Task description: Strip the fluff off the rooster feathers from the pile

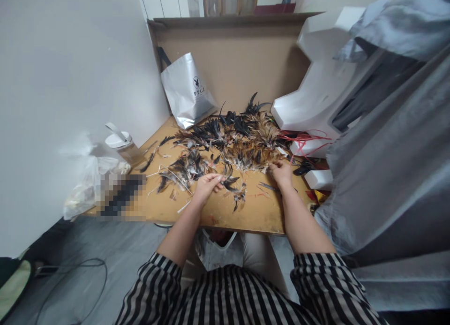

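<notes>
My left hand [210, 184] is closed in a pinch on a small dark feather [230, 183] above the front of the table. Farther right, my right hand [281, 173] has its fingers bent together at the edge of the brown feathers [248, 157]. Whatever lies between those fingertips is hidden. Black feathers [211, 130] are heaped behind, and a mixed dark and white bunch [190, 168] lies left of my hands. Dark-bladed scissors [269, 186] rest on the tabletop beside my right wrist.
The wooden table [246, 219] has a cardboard backboard [239, 57]. A silver bag [186, 93], a lidded jar [123, 144] and a plastic bag [87, 186] stand left. Red strings [305, 139], a white machine-like body [312, 86] and grey cloth [390, 156] crowd the right.
</notes>
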The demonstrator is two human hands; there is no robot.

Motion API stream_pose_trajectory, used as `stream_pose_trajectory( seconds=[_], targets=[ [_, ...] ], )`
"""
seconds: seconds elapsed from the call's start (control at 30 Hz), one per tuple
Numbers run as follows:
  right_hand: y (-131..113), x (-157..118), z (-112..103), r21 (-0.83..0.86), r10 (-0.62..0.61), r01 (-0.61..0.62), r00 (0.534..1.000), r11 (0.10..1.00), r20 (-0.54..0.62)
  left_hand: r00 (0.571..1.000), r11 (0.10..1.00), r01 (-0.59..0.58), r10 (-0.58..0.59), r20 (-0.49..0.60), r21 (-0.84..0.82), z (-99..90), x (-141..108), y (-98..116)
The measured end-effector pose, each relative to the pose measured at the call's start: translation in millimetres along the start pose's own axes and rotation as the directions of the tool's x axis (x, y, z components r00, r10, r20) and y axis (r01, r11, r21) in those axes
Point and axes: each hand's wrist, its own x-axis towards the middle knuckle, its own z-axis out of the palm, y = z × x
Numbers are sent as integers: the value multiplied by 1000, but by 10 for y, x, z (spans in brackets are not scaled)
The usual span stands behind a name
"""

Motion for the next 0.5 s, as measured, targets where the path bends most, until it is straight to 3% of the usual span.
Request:
stream_pose_trajectory(
  seconds=[0.2,0.33,0.43,0.5],
  targets=[
    [-159,-53,-178,145,-66,101,971,984,-231,1000,1000,2,-2,-17,-6,1,-9,13],
    [-459,-173,-322,218,-73,158,934,963,-350,999,1000,-18,18,-37,-16,0,-12,17],
    [-794,-405,-529,473,-104,215,963,855,-250,994,998,-52,49,-96,-30,-16,-3,21],
    [-933,-618,-758,552,-210,229,973,801,-100,986,995,-79,69,-150,-65,-33,8,22]
  ],
)
